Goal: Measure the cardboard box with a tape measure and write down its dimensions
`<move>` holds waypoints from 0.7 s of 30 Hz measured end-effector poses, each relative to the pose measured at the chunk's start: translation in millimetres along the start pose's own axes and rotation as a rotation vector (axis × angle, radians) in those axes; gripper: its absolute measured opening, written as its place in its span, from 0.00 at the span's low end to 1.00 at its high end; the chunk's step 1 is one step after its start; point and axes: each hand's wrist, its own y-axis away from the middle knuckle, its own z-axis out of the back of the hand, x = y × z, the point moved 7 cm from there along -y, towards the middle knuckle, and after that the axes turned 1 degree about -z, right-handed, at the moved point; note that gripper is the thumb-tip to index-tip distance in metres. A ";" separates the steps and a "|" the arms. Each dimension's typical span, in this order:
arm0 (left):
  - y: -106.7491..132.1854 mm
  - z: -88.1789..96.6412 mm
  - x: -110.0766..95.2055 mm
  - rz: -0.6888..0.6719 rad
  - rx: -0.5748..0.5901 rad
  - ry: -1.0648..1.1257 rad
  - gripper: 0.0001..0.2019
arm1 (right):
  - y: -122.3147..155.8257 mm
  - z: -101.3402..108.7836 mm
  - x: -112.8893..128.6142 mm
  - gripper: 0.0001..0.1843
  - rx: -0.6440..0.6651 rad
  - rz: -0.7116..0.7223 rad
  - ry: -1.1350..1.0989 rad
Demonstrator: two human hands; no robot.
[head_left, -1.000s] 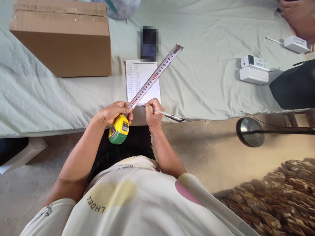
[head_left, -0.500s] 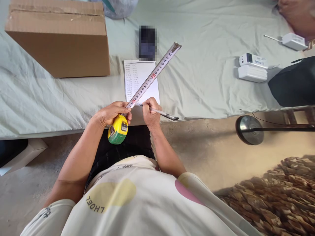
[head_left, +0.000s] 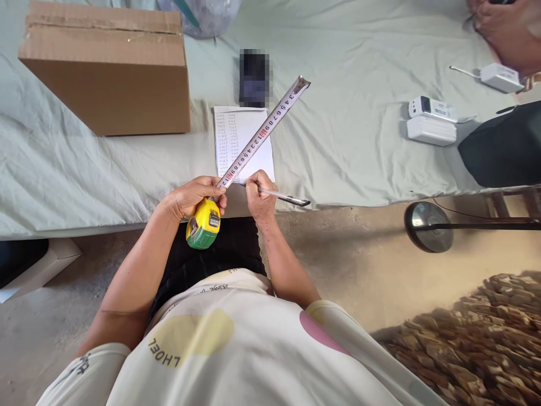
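My left hand point(head_left: 198, 197) is closed round the blade of a tape measure point(head_left: 203, 224), thumb on top. The yellow and green case hangs just below the fingers, past the bed's edge. From the hand the pulled-out blade runs up and to the right, slanting over a sheet of paper point(head_left: 264, 160). Columns of small handwritten figures fill the paper's left part. At the sheet's lower right corner my right hand point(head_left: 260, 194) grips a pen point(head_left: 289, 198), whose dark rear end points right. The fingers hide most of the pen's tip.
A cardboard box point(head_left: 127, 90) stands at the left on the pale sheet. Behind the paper lies a blurred-out dark object point(head_left: 254, 79). White devices point(head_left: 431, 129) and a dark bag point(head_left: 502, 146) are at the right. Another person's bare skin point(head_left: 507, 34) shows top right. A round stand base point(head_left: 429, 226) is on the floor.
The view has shifted slightly, so the box and paper sit a little lower. The pen's rear end has swung slightly right. Both hands keep their holds.
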 end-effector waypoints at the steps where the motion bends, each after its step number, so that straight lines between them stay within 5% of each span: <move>1: 0.1 0.2 0.1 0.001 -0.003 0.003 0.09 | 0.1 1.3 -0.4 0.07 -0.008 -0.010 -0.041; 6: 0.7 1.6 1.7 -0.009 -0.008 0.025 0.12 | 0.8 12.1 -8.5 0.09 -0.134 -0.095 -0.284; 14: 5.7 4.2 3.1 -0.099 0.045 0.129 0.20 | -1.1 14.4 -17.8 0.11 -0.151 -0.153 -0.435; 21: 5.1 10.5 5.4 -0.121 0.023 0.195 0.22 | -50.5 40.7 -27.6 0.14 -0.030 0.071 0.072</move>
